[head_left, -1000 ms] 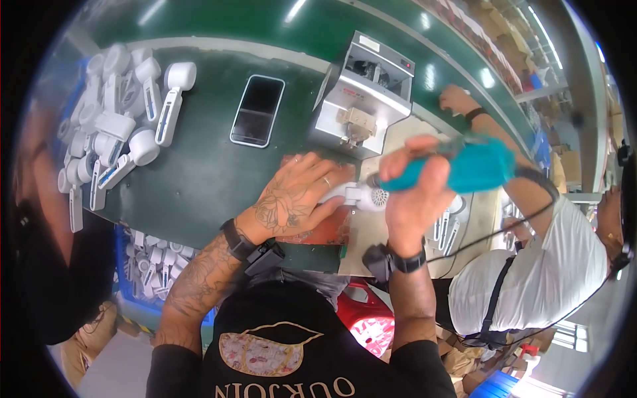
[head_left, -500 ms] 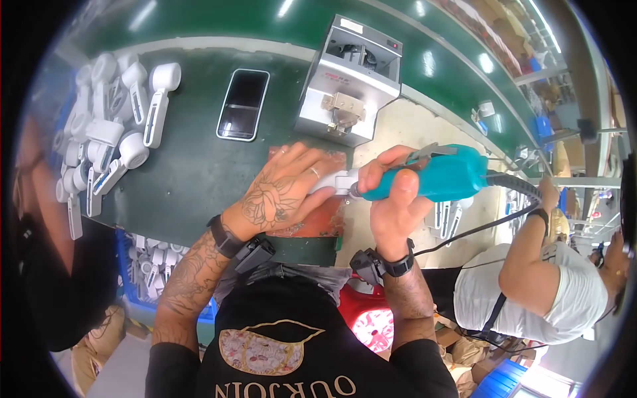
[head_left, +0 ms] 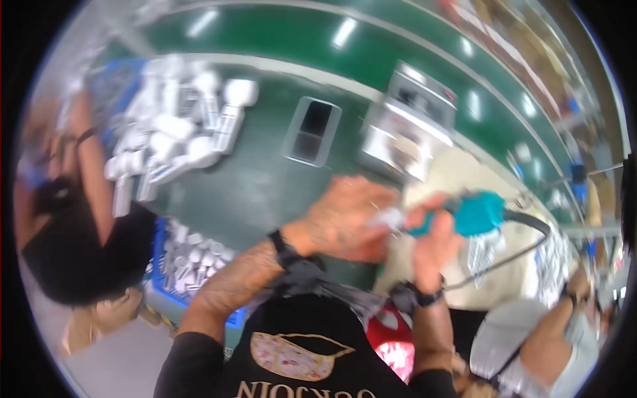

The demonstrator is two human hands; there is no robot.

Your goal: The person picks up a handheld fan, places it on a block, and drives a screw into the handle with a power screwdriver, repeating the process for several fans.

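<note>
My right hand [head_left: 434,242] is wrapped round a teal electric screwdriver [head_left: 478,213], which lies sideways with its tip pointing left and a dark cord running from its right end. My left hand [head_left: 345,219] is closed on a small white plastic part [head_left: 387,219], pressed down at the table's front. The screwdriver's tip meets the right end of this part, or comes very near it; motion blur hides the exact contact. Just beyond my hands stands a grey-and-white screw feeder [head_left: 411,119].
White round-headed handled pieces [head_left: 171,129] lie heaped on the green table [head_left: 259,192] at left. A phone [head_left: 312,131] rests behind my left hand. A blue crate [head_left: 159,268] of white parts stands below the table edge. People sit at left [head_left: 83,239] and right [head_left: 517,345].
The whole view has swung, so the table, phone and feeder appear farther right and lower. Both hands keep their hold on the white part and the screwdriver.
</note>
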